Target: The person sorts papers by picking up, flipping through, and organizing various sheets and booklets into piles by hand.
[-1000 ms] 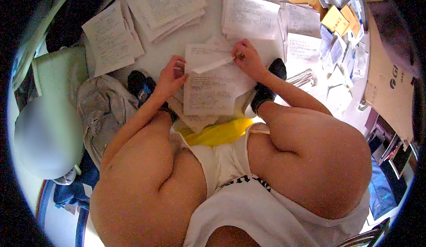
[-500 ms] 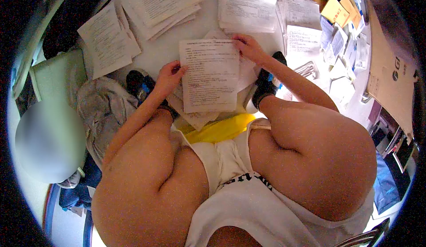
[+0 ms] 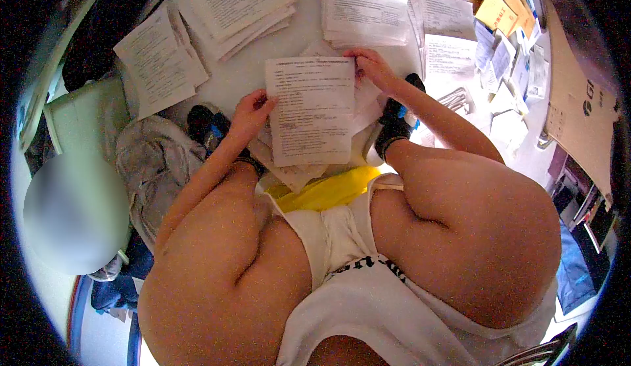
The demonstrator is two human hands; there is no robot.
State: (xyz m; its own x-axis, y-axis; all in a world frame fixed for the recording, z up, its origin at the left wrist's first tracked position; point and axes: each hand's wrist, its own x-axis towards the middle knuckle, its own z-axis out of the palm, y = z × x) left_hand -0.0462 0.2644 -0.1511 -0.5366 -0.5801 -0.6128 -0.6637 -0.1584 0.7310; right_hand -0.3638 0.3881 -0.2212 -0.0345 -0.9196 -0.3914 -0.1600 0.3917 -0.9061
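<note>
Pale surface (image 3: 235,77), under the papers | cardboard (image 3: 582,96), far right | paper stack (image 3: 240,1), beyond, leftward | printed sheet (image 3: 312,116), between the shoes (image 3: 397,113) | left hand (image 3: 251,114), fingers pinching its left edge | right hand (image 3: 374,71), fingers pinching its top right corner

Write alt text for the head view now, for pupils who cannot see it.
A person's left hand and right hand hold a printed sheet by its edges, with stacks of printed paper beyond, a yellow item nearer and cardboard at right.
</note>
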